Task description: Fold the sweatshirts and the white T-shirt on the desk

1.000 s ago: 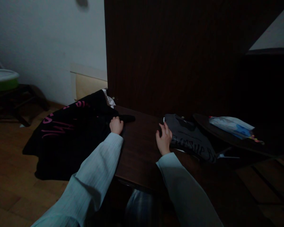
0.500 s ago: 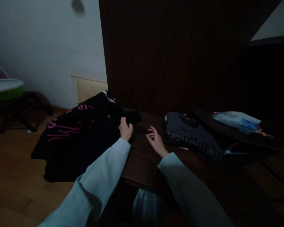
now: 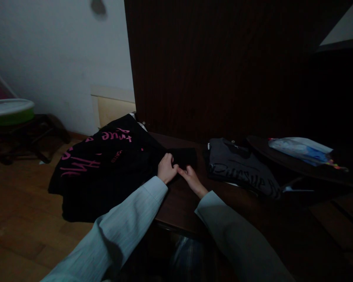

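L hand (image 3: 166, 168): grip shut on folded edge of black shirt (image 3: 106, 168) w/ pink letters. R hand (image 3: 191, 179): grip narrow, fingertips at same edge, touching L hand; can't tell if it pinches cloth. Black shirt lies over table (image 3: 179, 207) left end, hanging twd floor (image 3: 23, 219). Folded grey shirt (image 3: 238, 168) just right of hands, plastic bag (image 3: 300, 148) beyond.

- Garment (image 3: 106, 168): black, with pink lettering.
- Folded shirt (image 3: 238, 170): dark grey, with black lettering.
- Sleeves (image 3: 126, 223): pale blue-grey, with fine stripes.
- Table (image 3: 179, 203): dark brown wood.
- Basin (image 3: 10, 113): green, white top.
- Bag (image 3: 300, 148): pale blue and white.
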The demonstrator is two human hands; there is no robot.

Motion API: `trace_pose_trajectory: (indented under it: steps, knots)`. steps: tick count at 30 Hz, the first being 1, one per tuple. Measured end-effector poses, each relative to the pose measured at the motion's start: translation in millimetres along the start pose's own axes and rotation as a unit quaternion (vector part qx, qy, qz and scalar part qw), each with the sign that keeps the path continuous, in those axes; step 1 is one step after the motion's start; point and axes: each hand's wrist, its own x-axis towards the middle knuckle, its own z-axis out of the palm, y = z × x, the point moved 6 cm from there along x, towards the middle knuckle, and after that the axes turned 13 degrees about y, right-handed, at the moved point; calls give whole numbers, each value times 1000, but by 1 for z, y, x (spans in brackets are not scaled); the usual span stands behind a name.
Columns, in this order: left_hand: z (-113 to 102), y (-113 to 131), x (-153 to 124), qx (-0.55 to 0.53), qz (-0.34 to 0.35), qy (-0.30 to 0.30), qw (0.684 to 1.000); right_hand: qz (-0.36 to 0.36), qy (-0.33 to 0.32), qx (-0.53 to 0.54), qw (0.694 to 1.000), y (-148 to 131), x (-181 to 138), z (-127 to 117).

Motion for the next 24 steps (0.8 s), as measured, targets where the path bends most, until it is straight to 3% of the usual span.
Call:
trace_pose_trajectory:
  steps: [8,12,16,18,20,22,24]
  knots:
    - [-1,8,-1,-19,44,-17,999,93,90,196,972,-4,0,2]
    - [0,8,-1,-23,47,-31,998,135,153,219,954,2,-1,-4]
    - [-5,7,-3,-5,51,-67,996,153,172,211,950,12,1,-8]
    - [-13,6,-4,31,62,-115,991,143,165,187,958,15,2,-9]
    - [-25,8,-5,75,108,-201,971,128,159,160,966,19,4,-10]
    - [-42,15,-5,116,203,-296,926,116,156,144,970,24,6,-10]
    - [-65,21,3,117,282,-348,886,105,152,140,973,28,7,-10]
